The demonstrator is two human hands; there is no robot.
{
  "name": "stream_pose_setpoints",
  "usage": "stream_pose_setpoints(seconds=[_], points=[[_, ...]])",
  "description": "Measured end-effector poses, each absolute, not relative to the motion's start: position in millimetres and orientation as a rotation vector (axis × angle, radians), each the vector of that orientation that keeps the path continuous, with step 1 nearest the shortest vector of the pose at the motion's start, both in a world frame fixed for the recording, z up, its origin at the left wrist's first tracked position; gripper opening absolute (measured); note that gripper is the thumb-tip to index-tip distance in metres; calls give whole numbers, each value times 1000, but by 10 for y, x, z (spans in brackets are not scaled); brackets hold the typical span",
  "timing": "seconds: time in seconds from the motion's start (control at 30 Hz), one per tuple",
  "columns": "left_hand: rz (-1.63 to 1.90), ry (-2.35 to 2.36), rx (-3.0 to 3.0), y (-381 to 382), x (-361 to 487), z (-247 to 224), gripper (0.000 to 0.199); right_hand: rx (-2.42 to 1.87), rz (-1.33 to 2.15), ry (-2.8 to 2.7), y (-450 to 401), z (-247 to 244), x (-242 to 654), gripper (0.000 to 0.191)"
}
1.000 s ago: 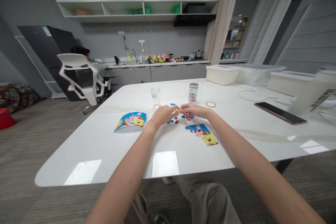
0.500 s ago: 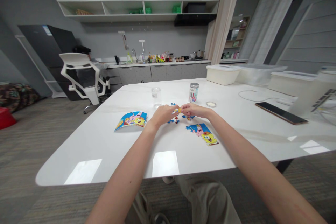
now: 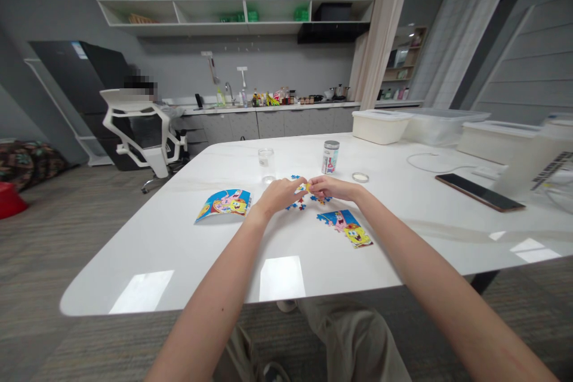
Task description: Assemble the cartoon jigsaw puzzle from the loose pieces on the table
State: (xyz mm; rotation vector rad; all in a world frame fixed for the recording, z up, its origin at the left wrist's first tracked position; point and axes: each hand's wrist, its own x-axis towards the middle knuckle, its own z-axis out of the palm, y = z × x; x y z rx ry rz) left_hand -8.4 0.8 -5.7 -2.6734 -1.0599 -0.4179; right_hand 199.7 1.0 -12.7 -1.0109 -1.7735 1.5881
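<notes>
My left hand [image 3: 278,196] and my right hand [image 3: 330,187] meet above the middle of the white table [image 3: 179,250], fingertips pinching small puzzle pieces [image 3: 305,188] between them. Loose blue puzzle pieces [image 3: 296,205] lie scattered on the table just under the hands. A partly joined cartoon puzzle section [image 3: 344,227] lies near my right wrist. A printed cartoon picture card [image 3: 224,203] lies to the left of my left hand.
Behind the hands stand a clear glass jar [image 3: 265,158], a lidded printed jar [image 3: 330,157] and a small round lid [image 3: 360,177]. A phone [image 3: 478,192], a white cable and white plastic bins [image 3: 380,125] sit right. A person sits in a white office chair [image 3: 138,131] at far left.
Both hands stay together over the loose pieces, fingers shifting slightly on the pieces held. The seated person at the far left has moved a little.
</notes>
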Motion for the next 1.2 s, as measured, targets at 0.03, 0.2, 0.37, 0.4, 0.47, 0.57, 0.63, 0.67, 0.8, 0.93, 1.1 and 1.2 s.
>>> stream_pose_setpoints(seconds=[0.03, 0.2, 0.37, 0.4, 0.47, 0.57, 0.63, 0.67, 0.8, 0.93, 1.1, 1.2], points=[[-403, -1061, -2680, 4, -83, -45, 32, -1012, 1579, -1774, 12, -129, 1995, 17], [-342, -1147, -2644, 37, -168, 22, 31, -1024, 1513, -1716, 11, -135, 1976, 20], [-274, -1330, -2604, 137, -436, 66, 30, -1087, 1433, -1689, -27, -109, 1950, 29], [-234, -1369, -2612, 153, -484, 69, 29, -1105, 1419, -1698, -35, -101, 1945, 29], [-149, -1411, -2647, 181, -555, 66, 27, -1138, 1401, -1716, -47, -86, 1937, 28], [-74, -1441, -2679, 216, -598, 50, 25, -1156, 1402, -1721, -50, -77, 1935, 28], [-41, -1463, -2686, 237, -605, 40, 27, -1148, 1405, -1717, -42, -79, 1939, 28], [-25, -1474, -2688, 246, -608, 38, 27, -1146, 1404, -1717, -37, -82, 1941, 28], [37, -1518, -2682, 266, -623, 42, 29, -1154, 1398, -1721, -20, -94, 1948, 26], [59, -1542, -2667, 260, -623, 54, 32, -1149, 1402, -1737, -18, -97, 1950, 26], [48, -1522, -2678, 232, -578, 70, 31, -1138, 1388, -1793, 2, -116, 1952, 24], [59, -1488, -2704, 221, -550, 70, 29, -1241, 1082, -1923, 53, -157, 1952, 14]])
